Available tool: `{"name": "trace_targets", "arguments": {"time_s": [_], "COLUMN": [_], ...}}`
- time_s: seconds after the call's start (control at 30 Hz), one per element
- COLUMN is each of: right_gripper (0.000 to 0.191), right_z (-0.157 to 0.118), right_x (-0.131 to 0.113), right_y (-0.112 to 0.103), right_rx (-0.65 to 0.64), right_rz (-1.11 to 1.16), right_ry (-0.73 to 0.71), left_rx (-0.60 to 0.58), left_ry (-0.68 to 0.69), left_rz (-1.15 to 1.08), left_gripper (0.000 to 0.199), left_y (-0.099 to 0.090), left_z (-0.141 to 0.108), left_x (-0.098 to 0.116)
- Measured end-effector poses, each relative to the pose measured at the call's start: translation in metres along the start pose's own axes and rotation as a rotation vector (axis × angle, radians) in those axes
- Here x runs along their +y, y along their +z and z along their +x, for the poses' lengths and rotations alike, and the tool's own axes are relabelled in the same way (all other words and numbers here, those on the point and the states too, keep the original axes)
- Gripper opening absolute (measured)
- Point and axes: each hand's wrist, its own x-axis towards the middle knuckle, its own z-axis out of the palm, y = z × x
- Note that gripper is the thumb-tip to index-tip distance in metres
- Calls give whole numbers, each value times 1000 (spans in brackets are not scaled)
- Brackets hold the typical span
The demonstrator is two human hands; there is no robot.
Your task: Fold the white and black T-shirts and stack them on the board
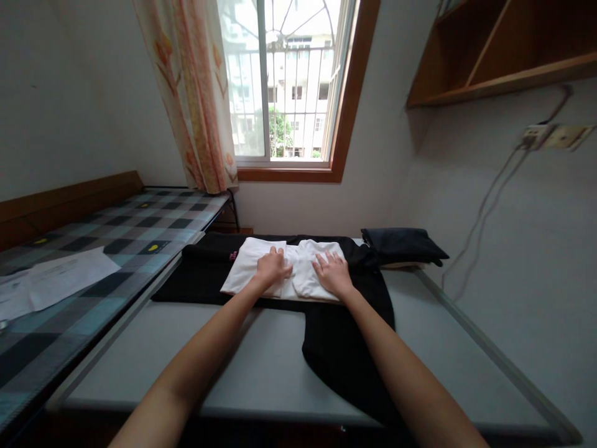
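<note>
Head view: white cloth (303, 277) apparently being smoothed

Next move likely calls for lifting an edge. A pale table (265, 361) bears a black garment (200, 280); atop it, the cloth lies beneath the partly curled left hand (273, 267), grip unclear, and splayed right hand (333, 274), which rest apart.

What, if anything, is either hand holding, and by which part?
The right hand lies spread on the white cloth, holding nothing. The left hand is on the cloth's left part; whether it pinches any there cannot be told.
</note>
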Motion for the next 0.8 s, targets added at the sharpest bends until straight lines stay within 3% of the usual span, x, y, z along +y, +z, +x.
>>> {"name": "trace_targets", "arguments": {"time_s": [0.1,0.43,0.8], "right_gripper": [57,59,57], "right_z": [-2,-2,-4], "right_x": [0,-1,-2], "right_y": [5,6,4], "right_rx": [-56,-53,-19], "right_rz": [-56,-54,-23], "right_ry": [-30,-40,-45], "left_rx": [-9,-8,15], "left_ry": [21,51,74], "left_rz": [25,40,-74], "left_gripper": [46,24,21], "left_y": [5,7,11], "left_z": [-1,4,-3], "left_x": [7,7,20]}}
